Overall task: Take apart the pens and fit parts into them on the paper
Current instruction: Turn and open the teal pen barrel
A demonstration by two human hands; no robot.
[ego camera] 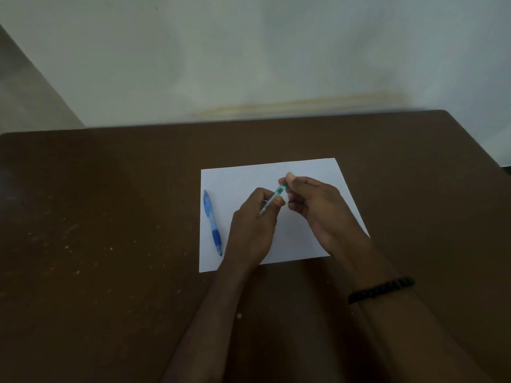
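A white sheet of paper (249,175) lies on the brown table. Above it I hold a clear pen with green parts (278,191), slanting up to the right. My left hand (255,225) grips the pen's barrel with curled fingers. My right hand (318,203) pinches the green end of the same pen between thumb and fingertips. A blue pen (211,221) lies whole on the paper's left edge, its tip pointing toward me. Most of the green pen's barrel is hidden inside my left hand.
The brown table (110,217) has pale specks on its left part and ends at a light wall behind. Its right edge runs close to the paper's right side. A black beaded bracelet (381,289) sits on my right wrist.
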